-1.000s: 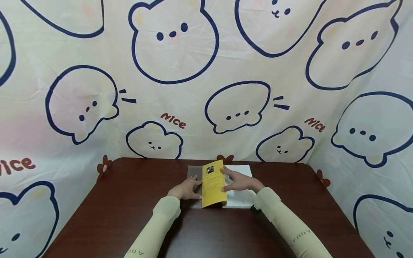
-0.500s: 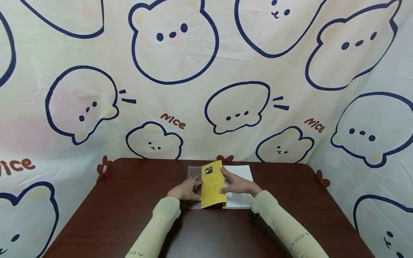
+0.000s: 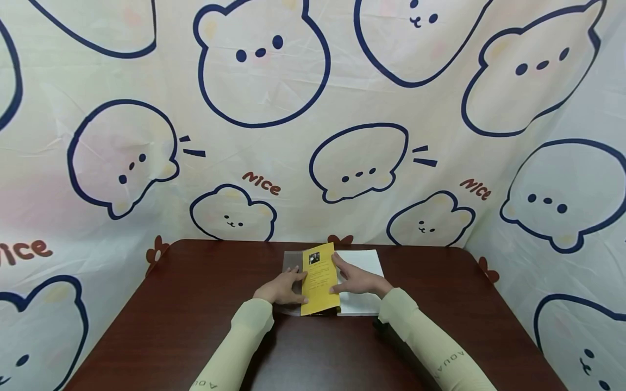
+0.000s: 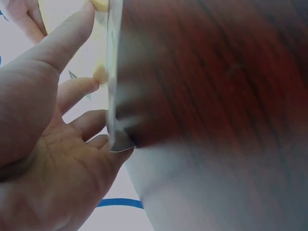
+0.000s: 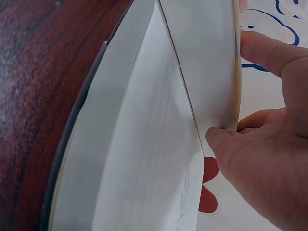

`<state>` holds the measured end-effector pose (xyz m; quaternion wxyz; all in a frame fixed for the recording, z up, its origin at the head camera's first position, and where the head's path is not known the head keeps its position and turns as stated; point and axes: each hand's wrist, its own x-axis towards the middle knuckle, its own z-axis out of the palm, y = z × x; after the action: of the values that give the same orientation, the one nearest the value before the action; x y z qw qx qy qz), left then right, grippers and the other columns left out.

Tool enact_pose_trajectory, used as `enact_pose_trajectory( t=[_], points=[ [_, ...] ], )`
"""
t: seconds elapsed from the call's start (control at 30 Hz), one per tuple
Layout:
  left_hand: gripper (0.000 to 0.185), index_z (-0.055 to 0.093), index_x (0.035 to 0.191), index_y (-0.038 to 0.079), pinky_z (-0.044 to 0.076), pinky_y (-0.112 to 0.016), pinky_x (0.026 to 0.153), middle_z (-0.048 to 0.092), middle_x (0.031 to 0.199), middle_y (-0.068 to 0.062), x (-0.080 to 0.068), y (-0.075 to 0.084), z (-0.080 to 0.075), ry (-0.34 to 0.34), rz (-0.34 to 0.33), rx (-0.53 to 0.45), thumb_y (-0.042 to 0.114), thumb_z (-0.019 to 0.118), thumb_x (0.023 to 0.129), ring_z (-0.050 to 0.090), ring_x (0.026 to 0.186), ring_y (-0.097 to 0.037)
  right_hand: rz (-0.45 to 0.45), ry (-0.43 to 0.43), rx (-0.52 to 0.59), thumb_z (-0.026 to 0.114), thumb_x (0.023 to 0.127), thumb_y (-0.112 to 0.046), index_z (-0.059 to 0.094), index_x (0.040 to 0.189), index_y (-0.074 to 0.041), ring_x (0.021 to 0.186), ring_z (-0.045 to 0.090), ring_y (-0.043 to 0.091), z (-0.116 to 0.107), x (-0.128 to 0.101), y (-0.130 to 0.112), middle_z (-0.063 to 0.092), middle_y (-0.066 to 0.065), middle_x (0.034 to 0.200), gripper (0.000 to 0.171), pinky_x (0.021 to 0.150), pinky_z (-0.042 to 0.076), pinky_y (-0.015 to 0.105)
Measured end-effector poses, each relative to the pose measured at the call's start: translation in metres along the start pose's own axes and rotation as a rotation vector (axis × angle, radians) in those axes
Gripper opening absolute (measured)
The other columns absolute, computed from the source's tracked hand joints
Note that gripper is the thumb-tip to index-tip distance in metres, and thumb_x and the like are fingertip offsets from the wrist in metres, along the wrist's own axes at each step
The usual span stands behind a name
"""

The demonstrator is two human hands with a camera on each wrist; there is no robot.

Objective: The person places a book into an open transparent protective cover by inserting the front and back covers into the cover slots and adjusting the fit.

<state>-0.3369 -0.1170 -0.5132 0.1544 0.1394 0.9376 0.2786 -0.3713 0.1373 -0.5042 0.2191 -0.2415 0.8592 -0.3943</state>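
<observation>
An open book lies at the far middle of the dark wooden table [image 3: 195, 326]. Its yellow cover [image 3: 319, 279] stands raised over the white page [image 3: 364, 266]. A clear plastic sleeve [image 3: 292, 260] lies under the cover's left side. My left hand [image 3: 293, 287] rests on that sleeve with fairly straight fingers; in the left wrist view its fingertips [image 4: 89, 86] touch the clear sleeve's edge [image 4: 113, 96]. My right hand [image 3: 342, 278] holds the yellow cover. In the right wrist view the right thumb [image 5: 219, 139] and fingers pinch the cover's pale inner side [image 5: 207, 62] above the lined page [image 5: 144, 159].
A cloth backdrop [image 3: 313, 108] printed with bear faces hangs right behind the table's far edge and wraps both sides. Bare table top stretches left and right of the book and toward me. A small dark object [image 3: 380, 325] sits under my right forearm.
The yellow cover has swung a little to the left and lower. My right hand has followed it leftward. My left hand has stayed on the clear sleeve.
</observation>
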Motion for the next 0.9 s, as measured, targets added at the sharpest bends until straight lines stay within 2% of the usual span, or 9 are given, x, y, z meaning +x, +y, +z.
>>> enact_pose_trajectory(
  t=[0.23, 0.5, 0.9],
  points=[
    [0.085, 0.045, 0.155, 0.013, 0.025, -0.061, 0.12, 0.024, 0.168, -0.016, 0.0, -0.002, -0.002, -0.001, 0.012, -0.004, 0.038, 0.085, 0.083, 0.017, 0.155, -0.04, 0.02, -0.005, -0.063, 0.076, 0.092, -0.03, 0.004, 0.164, -0.01, 0.158, 0.003, 0.025, -0.002, 0.0, -0.006, -0.01, 0.003, 0.172, 0.104, 0.124, 0.023, 0.047],
    [0.096, 0.039, 0.158, 0.017, 0.023, -0.063, 0.12, 0.018, 0.169, -0.016, -0.003, -0.007, -0.001, -0.034, 0.011, 0.008, 0.036, 0.089, 0.079, 0.011, 0.156, -0.04, 0.062, 0.005, -0.137, 0.078, 0.09, -0.037, 0.007, 0.164, -0.011, 0.158, 0.006, 0.026, 0.001, -0.001, -0.007, -0.006, 0.003, 0.172, 0.106, 0.125, 0.019, 0.052],
    [0.098, 0.035, 0.16, 0.019, 0.023, -0.065, 0.119, 0.017, 0.17, -0.013, -0.003, -0.003, 0.003, -0.013, -0.011, 0.012, 0.04, 0.087, 0.08, 0.01, 0.157, -0.039, 0.069, -0.014, -0.157, 0.076, 0.091, -0.036, 0.007, 0.164, -0.011, 0.158, 0.001, 0.024, 0.001, 0.001, -0.013, -0.007, 0.003, 0.172, 0.103, 0.125, 0.016, 0.051]
  ],
)
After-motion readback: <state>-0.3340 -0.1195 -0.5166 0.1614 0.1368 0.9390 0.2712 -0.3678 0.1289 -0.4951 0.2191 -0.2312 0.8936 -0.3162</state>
